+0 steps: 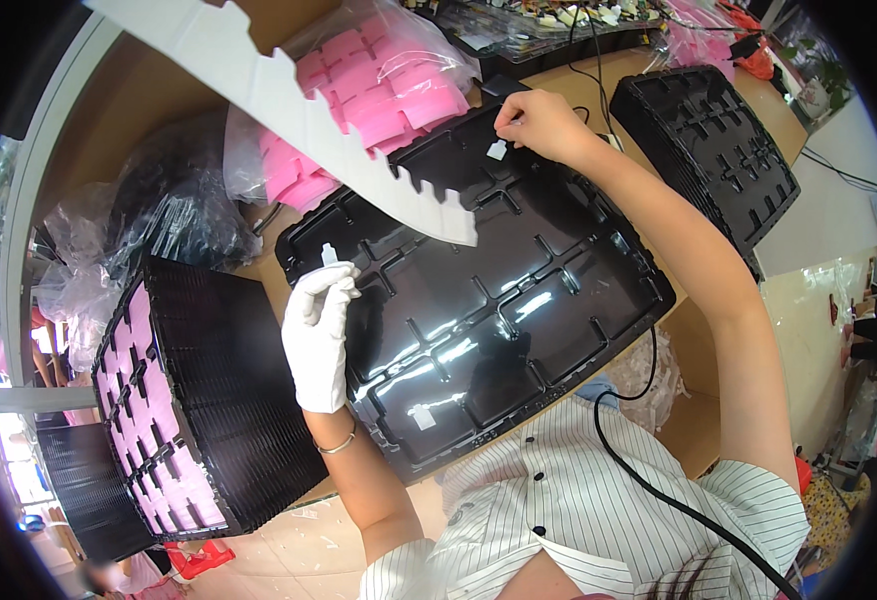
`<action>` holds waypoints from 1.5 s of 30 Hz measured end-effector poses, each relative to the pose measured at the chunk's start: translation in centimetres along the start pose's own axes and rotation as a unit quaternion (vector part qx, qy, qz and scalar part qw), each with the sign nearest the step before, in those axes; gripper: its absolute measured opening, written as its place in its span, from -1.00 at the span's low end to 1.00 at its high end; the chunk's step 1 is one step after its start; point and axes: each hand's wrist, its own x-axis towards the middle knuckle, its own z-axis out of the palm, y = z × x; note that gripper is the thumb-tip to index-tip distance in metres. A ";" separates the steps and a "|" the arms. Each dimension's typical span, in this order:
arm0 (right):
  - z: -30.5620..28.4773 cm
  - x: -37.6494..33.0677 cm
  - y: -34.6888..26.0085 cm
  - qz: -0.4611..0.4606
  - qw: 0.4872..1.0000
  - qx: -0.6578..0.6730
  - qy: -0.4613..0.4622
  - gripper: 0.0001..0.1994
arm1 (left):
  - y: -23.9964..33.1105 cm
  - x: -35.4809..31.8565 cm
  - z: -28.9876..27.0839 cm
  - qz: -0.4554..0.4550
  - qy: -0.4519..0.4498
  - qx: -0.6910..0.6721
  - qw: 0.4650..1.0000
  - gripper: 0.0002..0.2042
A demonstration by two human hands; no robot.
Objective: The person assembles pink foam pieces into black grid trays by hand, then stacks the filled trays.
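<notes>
A shallow black plastic tray (479, 270) with moulded ridges lies tilted before me. My left hand (317, 335), in a white glove, is at its left side with the fingers pinched together. A small white tag (330, 254) sticks up just behind those fingers; whether they hold it, or anything else, is hidden. At the tray's far edge my bare right hand (544, 125) has its fingers curled into a pinch. Another small white tag (497, 150) is right under its fingertips and appears gripped at its narrow end. A third white tag (424, 416) lies in the near part of the tray.
A long white strip with a notched edge (299, 110) crosses the upper left, close to the view. Bagged pink trays (379, 80) lie behind. A tall stack of black trays (229, 390) stands left, another black tray stack (709, 150) right. A black cable (649, 480) hangs over my shirt.
</notes>
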 end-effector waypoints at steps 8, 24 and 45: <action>0.1 1.1 -1.2 0.084 0.992 -0.090 -0.041 -0.84 | 0.1 0.3 -0.1 -0.013 0.006 -0.036 0.999 -0.90; -0.6 0.0 -3.4 0.067 0.990 -0.126 -0.014 -0.86 | 0.0 0.2 -0.3 -0.008 0.000 -0.041 0.999 -0.89; 0.1 2.7 -3.1 0.144 0.963 -0.154 -0.169 -0.87 | -0.2 0.2 -0.8 -0.008 -0.009 -0.066 0.998 -0.90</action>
